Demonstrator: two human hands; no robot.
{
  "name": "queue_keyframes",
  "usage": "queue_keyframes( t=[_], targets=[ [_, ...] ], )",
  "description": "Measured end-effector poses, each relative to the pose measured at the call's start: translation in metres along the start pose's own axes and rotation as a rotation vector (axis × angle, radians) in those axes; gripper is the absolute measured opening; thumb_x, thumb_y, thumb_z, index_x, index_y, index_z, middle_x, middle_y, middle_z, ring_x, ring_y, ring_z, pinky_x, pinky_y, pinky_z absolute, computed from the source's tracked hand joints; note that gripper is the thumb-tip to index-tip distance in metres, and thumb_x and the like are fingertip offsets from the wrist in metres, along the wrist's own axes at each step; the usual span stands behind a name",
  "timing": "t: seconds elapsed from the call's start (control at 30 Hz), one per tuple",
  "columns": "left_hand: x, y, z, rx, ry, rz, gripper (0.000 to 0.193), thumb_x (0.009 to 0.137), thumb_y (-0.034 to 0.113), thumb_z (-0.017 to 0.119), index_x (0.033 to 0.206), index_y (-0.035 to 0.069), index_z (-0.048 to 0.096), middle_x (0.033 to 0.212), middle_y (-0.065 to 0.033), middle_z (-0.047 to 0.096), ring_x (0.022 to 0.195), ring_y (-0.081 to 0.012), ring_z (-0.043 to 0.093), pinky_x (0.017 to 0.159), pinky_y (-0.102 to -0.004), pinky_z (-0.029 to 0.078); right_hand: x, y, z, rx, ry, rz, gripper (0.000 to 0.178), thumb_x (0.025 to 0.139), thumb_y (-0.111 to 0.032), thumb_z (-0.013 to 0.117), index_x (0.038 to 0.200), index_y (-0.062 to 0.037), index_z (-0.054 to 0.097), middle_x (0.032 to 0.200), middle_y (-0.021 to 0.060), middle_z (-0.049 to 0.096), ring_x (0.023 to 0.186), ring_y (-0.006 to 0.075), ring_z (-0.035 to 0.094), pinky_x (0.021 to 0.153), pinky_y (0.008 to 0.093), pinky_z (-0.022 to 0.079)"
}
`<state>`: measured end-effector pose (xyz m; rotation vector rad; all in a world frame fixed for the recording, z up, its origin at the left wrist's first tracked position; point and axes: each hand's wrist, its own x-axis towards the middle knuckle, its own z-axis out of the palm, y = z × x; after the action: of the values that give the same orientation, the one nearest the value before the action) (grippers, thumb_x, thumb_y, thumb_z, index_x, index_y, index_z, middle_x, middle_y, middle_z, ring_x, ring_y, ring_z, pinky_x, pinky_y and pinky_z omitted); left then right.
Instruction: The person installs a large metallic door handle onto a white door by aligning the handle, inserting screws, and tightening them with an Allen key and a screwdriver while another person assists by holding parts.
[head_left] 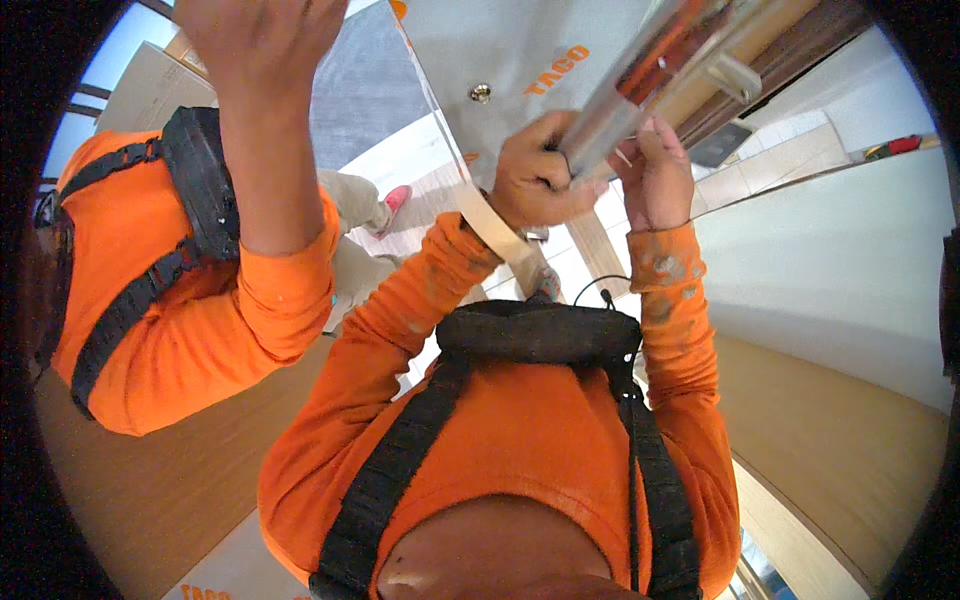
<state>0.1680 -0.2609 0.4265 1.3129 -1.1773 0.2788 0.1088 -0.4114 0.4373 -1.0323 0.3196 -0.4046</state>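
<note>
Flanking 1 silvery tube are 2 bare hands.

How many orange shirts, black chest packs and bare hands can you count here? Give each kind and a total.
Wearer's orange shirt, co-worker's orange shirt: 2
Wearer's black pack, co-worker's black pack: 2
Left hand, right hand, co-worker's hand (partly out of frame): 3
Total: 7

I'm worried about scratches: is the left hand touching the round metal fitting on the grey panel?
Apart: the head view shows a strip of grey panel between the left hand and the round metal fitting.
</note>
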Motion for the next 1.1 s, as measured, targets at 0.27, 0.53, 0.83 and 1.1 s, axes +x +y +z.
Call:
queue_keyframes(
  t=[0.27,0.53,0.83,1.1],
  targets=[
    [-0.036,0.019,0.013,-0.360,0.056,-0.501,0.037,0.065,0.008,0.078,0.071,0.008,0.042,0.086,-0.0089,0.056,0.084,-0.0135,0.055,0.065,-0.0268,0.042,-0.050,0.006,0.027,0.101,0.019,0.042,0.029,0.088,-0.003,0.041,0.114,-0.0017,0.055,0.092,0.0100,0.064,0.072,0.0159,0.063,0.063,0.0266,0.053],
    [-0.057,0.045,0.015,-0.259,-0.094,-0.497,0.066,0.062,0.011,0.070,0.120,0.000,0.039,0.103,-0.0101,0.050,0.098,-0.0185,0.050,0.088,-0.0326,0.041,-0.089,0.031,0.018,-0.013,-0.017,-0.126,0.021,0.090,-0.005,0.049,0.107,-0.0001,0.059,0.096,0.0079,0.065,0.082,0.0142,0.062,0.073,0.0269,0.050],
    [-0.072,0.070,0.010,-0.194,-0.192,-0.407,0.048,0.060,0.015,0.067,0.104,-0.001,0.055,0.090,-0.0169,0.059,0.084,-0.0321,0.060,0.078,-0.0365,0.047,-0.116,0.039,0.010,0.128,-0.120,0.059,0.037,0.088,-0.017,0.055,0.121,0.0005,0.050,0.115,0.0106,0.058,0.101,0.0210,0.058,0.088,0.0342,0.047],
    [-0.104,0.064,-0.041,-0.012,-0.309,-0.481,0.050,0.060,0.023,0.071,0.101,-0.002,0.055,0.085,-0.0206,0.059,0.079,-0.0324,0.060,0.074,-0.0383,0.047,-0.194,0.227,-0.267,-0.536,0.436,0.336,0.052,0.088,-0.044,0.053,0.131,-0.0163,0.044,0.110,0.0108,0.057,0.091,0.0200,0.057,0.071,0.0350,0.048]
  ],
)
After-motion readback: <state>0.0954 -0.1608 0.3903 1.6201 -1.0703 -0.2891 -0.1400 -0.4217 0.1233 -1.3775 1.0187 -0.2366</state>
